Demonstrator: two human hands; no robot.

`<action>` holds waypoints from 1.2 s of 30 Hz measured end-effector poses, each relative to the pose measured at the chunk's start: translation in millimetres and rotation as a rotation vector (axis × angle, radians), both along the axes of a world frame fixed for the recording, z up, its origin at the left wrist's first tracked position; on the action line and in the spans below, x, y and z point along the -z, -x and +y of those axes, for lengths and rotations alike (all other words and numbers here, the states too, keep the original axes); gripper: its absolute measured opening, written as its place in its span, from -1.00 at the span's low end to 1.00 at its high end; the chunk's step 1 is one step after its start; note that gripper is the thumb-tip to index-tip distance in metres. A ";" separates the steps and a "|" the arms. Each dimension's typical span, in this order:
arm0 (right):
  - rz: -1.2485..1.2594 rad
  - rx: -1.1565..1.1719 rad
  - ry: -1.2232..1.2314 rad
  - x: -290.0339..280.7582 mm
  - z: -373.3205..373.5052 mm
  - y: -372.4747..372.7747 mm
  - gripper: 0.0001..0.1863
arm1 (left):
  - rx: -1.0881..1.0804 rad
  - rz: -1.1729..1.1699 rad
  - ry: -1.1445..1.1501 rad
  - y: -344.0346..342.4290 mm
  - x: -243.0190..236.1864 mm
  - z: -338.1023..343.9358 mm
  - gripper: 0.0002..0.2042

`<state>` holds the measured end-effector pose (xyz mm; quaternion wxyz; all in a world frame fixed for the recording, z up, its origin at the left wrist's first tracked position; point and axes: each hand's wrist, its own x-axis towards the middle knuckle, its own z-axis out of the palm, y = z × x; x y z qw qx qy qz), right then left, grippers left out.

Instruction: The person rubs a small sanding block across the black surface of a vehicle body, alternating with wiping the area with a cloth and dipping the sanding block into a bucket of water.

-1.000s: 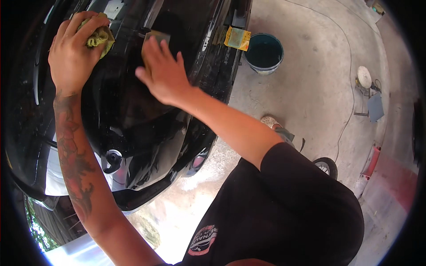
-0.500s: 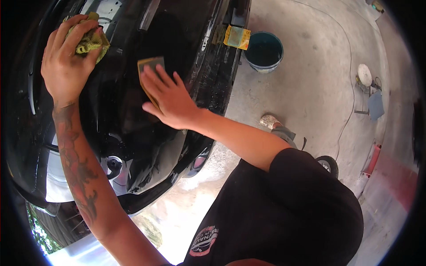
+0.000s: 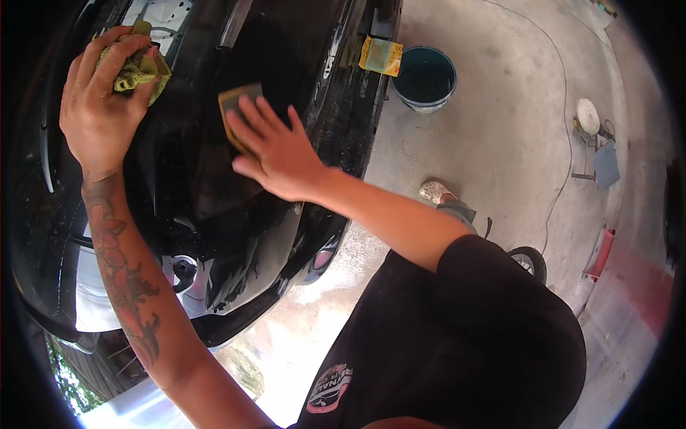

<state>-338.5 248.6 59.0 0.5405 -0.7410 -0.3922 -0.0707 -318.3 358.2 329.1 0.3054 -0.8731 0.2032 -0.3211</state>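
Black and glossy, the car [image 3: 179, 168] spreads beneath a person's two bare hands as each works with a different item. The right hand [image 3: 282, 157] lies palm down over a pad [image 3: 234, 104], grey on its face and yellow along one edge, which sits on the dark panel. Its fingers are straight and spread, the little finger well apart and the thumb out to the side; the flat grip probably shares pressure across the pad rather than digging in one edge.

At upper left, the left hand [image 3: 103, 107] bunches a yellow-green cloth [image 3: 136, 71], fingers curled over it on one side and the thumb closing from the other. Balled like this, the cloth likely can be gripped securely without a loose corner trailing (whether it touches the paint, the hand hides).

A yellow packet [image 3: 371, 53] rests on the car's right edge, presumably to be within reach of the right arm. Just beside it, a bucket [image 3: 427, 106] stands on the concrete floor [image 3: 486, 136], its interior too dark to read; the spot seems chosen to need little stretching. Well apart, toward the wall, stands a stool [image 3: 587, 116] with a round white top.
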 end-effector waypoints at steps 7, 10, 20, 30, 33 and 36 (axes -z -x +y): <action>0.171 0.097 -0.126 -19.7 11.6 -54.7 -0.18 | -0.030 0.050 -0.047 -3.6 -4.6 2.7 -0.72; 0.163 -0.095 -0.003 0.8 -8.4 10.4 -0.16 | -0.052 0.011 -0.035 0.7 -0.6 0.9 -0.71; 0.143 0.173 -0.117 -0.7 9.0 -51.8 -0.20 | -0.031 0.029 -0.019 -5.4 -1.5 5.8 -0.70; 0.131 0.229 -0.178 9.2 6.8 -75.6 -0.24 | -0.023 0.043 -0.033 -5.4 -5.5 3.3 -0.67; 0.202 0.140 -0.103 16.5 2.1 -43.6 -0.24 | 0.005 0.024 0.002 -6.6 -0.8 5.9 -0.69; 0.247 -0.053 0.055 31.6 -18.7 16.3 -0.22 | 0.038 0.006 0.020 -2.4 -1.2 3.5 -0.71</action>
